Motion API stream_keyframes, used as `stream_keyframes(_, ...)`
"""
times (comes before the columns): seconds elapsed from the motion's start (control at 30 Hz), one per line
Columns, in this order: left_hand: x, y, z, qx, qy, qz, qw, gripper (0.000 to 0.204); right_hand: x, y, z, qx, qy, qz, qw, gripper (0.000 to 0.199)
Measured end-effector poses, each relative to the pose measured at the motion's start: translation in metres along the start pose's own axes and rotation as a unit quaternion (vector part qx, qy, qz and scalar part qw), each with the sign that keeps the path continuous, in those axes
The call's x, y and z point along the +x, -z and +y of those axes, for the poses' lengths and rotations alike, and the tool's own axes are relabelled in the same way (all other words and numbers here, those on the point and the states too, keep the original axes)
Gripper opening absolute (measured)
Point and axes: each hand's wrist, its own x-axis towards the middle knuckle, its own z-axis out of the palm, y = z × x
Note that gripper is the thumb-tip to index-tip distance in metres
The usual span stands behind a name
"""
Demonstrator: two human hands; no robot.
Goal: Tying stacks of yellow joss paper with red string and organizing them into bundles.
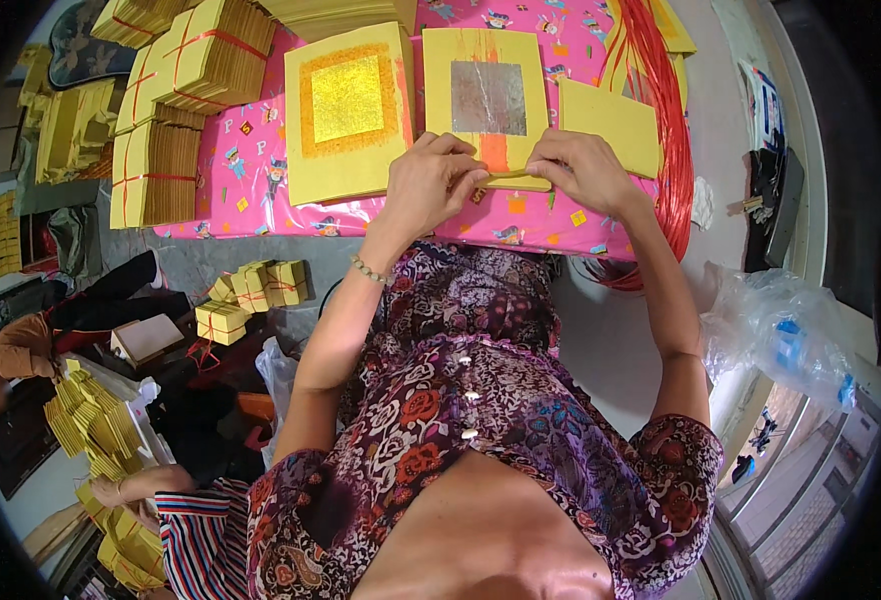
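Observation:
A yellow paper sheet [439, 80] with a silver foil square and an orange-red stripe lies in front of me on the table. Its near edge is folded up into a narrow strip. My left hand [436, 180] pinches that fold at its left end, thumb against fingers. At the right end, my right hand [583, 168] grips the same fold between thumb and fingers. Just left lies a stack of yellow paper [296, 110], its top sheet bearing a gold foil square with an orange border. Beside my right hand rests a plain folded yellow paper piece [616, 125].
Bundles of yellow paper [156, 170] tied with red string stand at the table's left. Red strings [676, 150] hang over the right edge of the pink patterned tablecloth [236, 215]. A clear plastic bag [781, 340] is at right. Another person's hand [141, 487] handles yellow paper at lower left.

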Motion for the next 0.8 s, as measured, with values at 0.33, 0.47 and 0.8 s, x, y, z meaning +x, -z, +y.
stream_keyframes(0.33, 0.001, 0.001, 0.003, 0.011, -0.001, 0.007, 1.000, 0.014, -0.004, -0.003, -0.003, -0.038, 0.026, 0.033, 0.998, 0.017)
stream_keyframes(0.47, 0.000, -0.001, 0.002, 0.016, -0.021, 0.024, 0.999, 0.011, -0.008, -0.010, -0.022, -0.093, 0.078, 0.127, 0.984, 0.022)
stream_keyframes(0.8, 0.032, 0.017, 0.019, 0.051, -0.070, 0.111, 0.990, 0.040, 0.041, 0.039, -0.009, -0.007, -0.060, 0.079, 0.995, 0.024)
